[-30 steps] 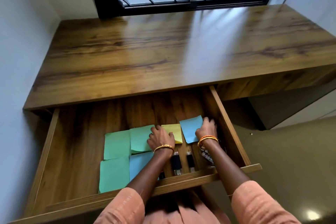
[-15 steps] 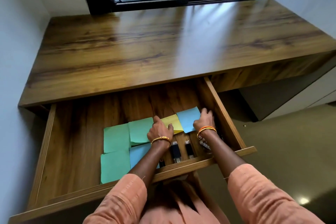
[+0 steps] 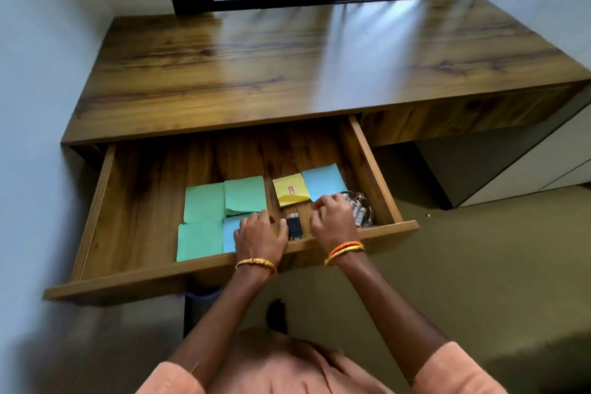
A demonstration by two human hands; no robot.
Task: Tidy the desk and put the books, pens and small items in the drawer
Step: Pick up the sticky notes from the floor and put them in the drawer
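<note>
Drawer [image 3: 96,217]: pulled out from under the wooden worktop [image 3: 319,67], on its left half; both hands are inside it near the front right corner.
Left hand [image 3: 260,235]: back up, fingers bent down onto the drawer floor at the edge of a blue paper [image 3: 229,235], thumb side just beside a small black item [image 3: 294,227]; what it touches under the fingers is hidden, so I cannot tell whether it grips anything.
Right hand [image 3: 332,221]: back up, fingers curled downward near the lower edge of the yellow paper [image 3: 291,193] and a second blue paper [image 3: 324,184]; whether it pinches something cannot be made out.
Hands to each other: apart, with the black item between them.
Papers: flat square sheets, matte; three green ones [image 3: 204,201] to the left, partly overlapping, the lowest running to the drawer front; the yellow sheet carries a small red mark.
Black item: small, oblong, dark with a pale end; too small to name.
Clear packet [image 3: 361,211]: shiny, crumpled, in the right front corner, partly behind the right hand; its contents are blurred.
Wood: glossy brown grain on worktop and drawer, pale cut edges on the drawer sides.
Wrists: a thin gold band on the left, orange and yellow bands on the right.
Cut off: peach sleeves at the bottom edge.
</note>
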